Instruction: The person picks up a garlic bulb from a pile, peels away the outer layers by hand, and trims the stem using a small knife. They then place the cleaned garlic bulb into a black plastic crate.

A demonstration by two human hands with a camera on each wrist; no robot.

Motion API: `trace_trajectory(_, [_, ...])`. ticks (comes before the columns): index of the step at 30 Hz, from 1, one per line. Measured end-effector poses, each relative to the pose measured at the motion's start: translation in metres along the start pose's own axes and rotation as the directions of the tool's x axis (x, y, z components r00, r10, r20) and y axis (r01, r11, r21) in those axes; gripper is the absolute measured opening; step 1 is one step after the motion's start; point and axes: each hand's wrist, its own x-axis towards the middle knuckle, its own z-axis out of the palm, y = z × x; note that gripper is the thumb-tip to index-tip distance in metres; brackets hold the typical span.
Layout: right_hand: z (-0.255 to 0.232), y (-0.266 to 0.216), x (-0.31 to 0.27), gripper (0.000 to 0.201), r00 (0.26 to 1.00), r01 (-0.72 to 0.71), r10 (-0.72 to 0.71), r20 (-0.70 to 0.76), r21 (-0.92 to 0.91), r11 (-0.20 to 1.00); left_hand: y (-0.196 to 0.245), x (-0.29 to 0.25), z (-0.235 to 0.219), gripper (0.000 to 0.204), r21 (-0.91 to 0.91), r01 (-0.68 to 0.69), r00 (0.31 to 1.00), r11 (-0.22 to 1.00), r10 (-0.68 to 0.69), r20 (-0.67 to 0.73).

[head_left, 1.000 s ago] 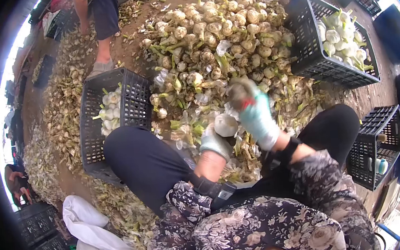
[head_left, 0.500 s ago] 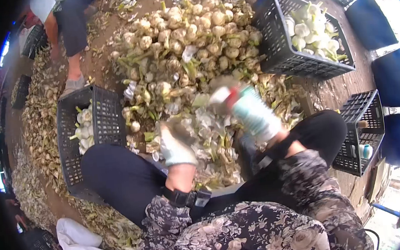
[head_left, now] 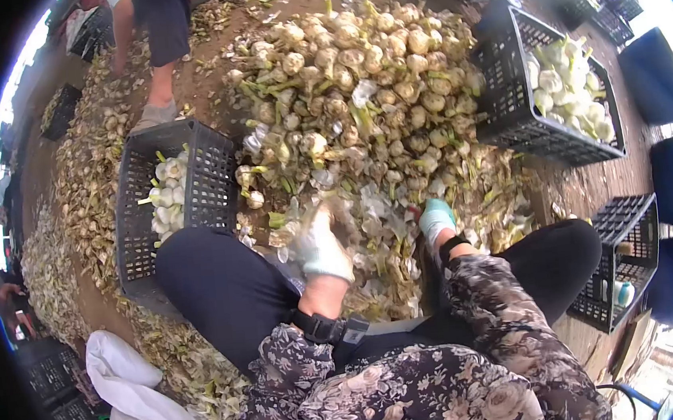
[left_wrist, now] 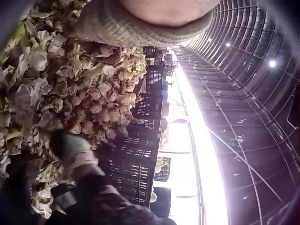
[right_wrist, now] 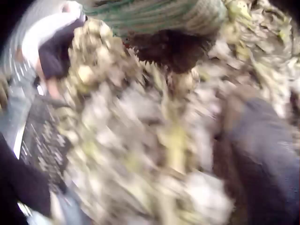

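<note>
My left hand [head_left: 324, 249], in a pale glove with soiled fingers, hovers over loose garlic skins [head_left: 376, 254] between my knees. No bulb shows in it. My right hand [head_left: 436, 219], in a white and green glove, is low at the right side of the skins. A small red thing shows at its fingers, and I cannot tell its kind. The right wrist view is blurred, with the dark, soiled fingers [right_wrist: 173, 49] curled under the glove. A heap of untrimmed garlic bulbs [head_left: 372, 71] lies just beyond both hands.
A black crate [head_left: 217, 168] with clean white garlic stands by my left knee. Another crate [head_left: 502, 87] of clean garlic is at the right, with a smaller crate [head_left: 635, 240] nearer. Another person's leg [head_left: 160, 73] is at the far left. White sacks [head_left: 130, 364] lie at lower left.
One second ago my left hand held a white garlic bulb; it then swung left, and the bulb no longer shows there. My right hand has come down and nearer to my body. The view turned briefly.
</note>
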Motion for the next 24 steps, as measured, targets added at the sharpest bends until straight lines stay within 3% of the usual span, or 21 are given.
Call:
trace_trajectory(1, [-0.014, -0.016, 0.000, 0.031, 0.994, 0.016, -0.011, -0.109, 0.046, 0.999, 0.001, 0.000, 0.000, 0.018, -0.009, -0.006, 1.000, 1.000, 0.006, 0.001])
trace_trajectory(2, [-0.036, -0.022, 0.001, 0.033, 0.997, 0.054, -0.035, -0.069, 0.303, 0.952, 0.001, 0.000, 0.001, 0.020, 0.037, -0.006, 1.000, 0.999, 0.006, -0.003])
trace_trajectory(3, [-0.047, -0.026, 0.009, 0.024, 0.982, 0.189, -0.149, -0.118, 0.537, 0.822, 0.000, 0.000, 0.002, 0.022, 0.082, -0.005, 1.000, 0.997, 0.006, -0.007])
trace_trajectory(4, [-0.094, -0.053, -0.019, 0.020, 0.972, 0.163, -0.230, -0.039, 0.820, 0.548, -0.003, 0.000, 0.007, 0.033, 0.191, -0.029, 0.999, 0.981, 0.035, -0.028])
trace_trajectory(5, [-0.123, -0.067, -0.031, 0.024, 0.948, 0.152, -0.318, 0.017, 0.854, 0.497, -0.003, -0.003, 0.012, 0.033, 0.188, -0.032, 0.999, 0.982, 0.038, -0.026])
trace_trajectory(6, [-0.152, -0.078, -0.056, 0.022, 0.891, 0.098, -0.445, 0.091, 0.919, 0.383, 0.000, -0.009, 0.018, 0.036, 0.118, 0.051, 0.997, 0.992, -0.057, 0.049])
trace_trajectory(7, [-0.168, -0.086, -0.073, 0.022, 0.888, 0.212, -0.458, 0.034, 0.854, 0.475, 0.006, -0.016, 0.023, 0.038, 0.056, 0.141, 0.980, 0.988, -0.148, 0.132])
trace_trajectory(8, [-0.181, -0.086, -0.088, 0.025, 0.839, 0.307, -0.543, 0.038, 0.791, 0.529, 0.017, -0.029, 0.028, 0.042, 0.087, 0.211, 0.916, 0.974, -0.228, 0.331])
trace_trajectory(9, [-0.188, -0.084, -0.100, 0.028, 0.781, 0.401, -0.622, 0.057, 0.718, 0.569, 0.023, -0.037, 0.032, 0.042, 0.086, 0.215, 0.914, 0.973, -0.231, 0.335])
trace_trajectory(11, [-0.185, -0.078, -0.116, 0.023, 0.703, 0.589, -0.709, -0.060, 0.607, 0.533, 0.024, -0.046, 0.035, 0.047, 0.065, 0.233, 0.698, 0.970, -0.214, 0.683])
trace_trajectory(12, [-0.175, -0.076, -0.119, 0.031, 0.687, 0.580, -0.718, -0.106, 0.675, 0.455, 0.022, -0.045, 0.030, 0.049, 0.056, 0.271, 0.686, 0.961, -0.234, 0.689])
trace_trajectory(13, [-0.167, -0.077, -0.119, 0.031, 0.686, 0.578, -0.720, -0.104, 0.679, 0.452, 0.021, -0.045, 0.028, 0.049, 0.057, 0.270, 0.690, 0.961, -0.234, 0.685])
trace_trajectory(15, [-0.156, -0.084, -0.120, 0.045, 0.815, 0.419, -0.553, -0.173, 0.836, 0.354, 0.026, -0.045, 0.027, 0.049, 0.103, 0.134, 0.759, 0.986, -0.169, 0.629])
trace_trajectory(16, [-0.157, -0.088, -0.124, 0.050, 0.900, 0.085, -0.436, 0.023, 0.970, 0.227, 0.028, -0.045, 0.027, 0.047, 0.130, 0.021, 0.782, 0.991, -0.097, 0.616])
trace_trajectory(17, [-0.145, -0.090, -0.117, 0.041, 0.915, 0.077, -0.403, 0.003, 0.980, 0.182, 0.031, -0.045, 0.026, 0.047, 0.161, -0.090, 0.795, 0.983, -0.026, 0.606])
trace_trajectory(19, [-0.143, -0.089, -0.120, 0.034, 0.906, -0.195, -0.390, 0.164, 0.980, -0.039, 0.028, -0.045, 0.025, 0.049, 0.230, -0.256, 0.849, 0.939, 0.105, 0.518])
trace_trajectory(20, [-0.142, -0.087, -0.118, 0.032, 0.877, -0.193, -0.443, 0.186, 0.981, 0.028, 0.027, -0.044, 0.026, 0.049, 0.231, -0.262, 0.847, 0.937, 0.108, 0.521])
trace_trajectory(21, [-0.138, -0.084, -0.115, 0.030, 0.844, -0.190, -0.491, 0.213, 0.977, 0.098, 0.025, -0.043, 0.027, 0.052, 0.316, -0.458, 0.803, 0.831, 0.234, 0.548])
trace_trajectory(22, [-0.120, -0.085, -0.106, 0.022, 0.792, -0.328, -0.596, 0.136, 0.917, -0.227, 0.023, -0.044, 0.027, 0.054, 0.387, -0.624, 0.736, 0.679, 0.343, 0.584])
trace_trajectory(23, [-0.110, -0.079, -0.099, 0.022, 0.791, -0.332, -0.595, 0.140, 0.916, -0.227, 0.021, -0.045, 0.028, 0.054, 0.389, -0.621, 0.738, 0.680, 0.342, 0.581])
trace_trajectory(24, [-0.112, -0.087, -0.101, 0.021, 0.859, -0.073, -0.507, 0.076, 0.997, 0.025, 0.019, -0.047, 0.029, 0.056, 0.377, -0.627, 0.734, 0.681, 0.357, 0.577])
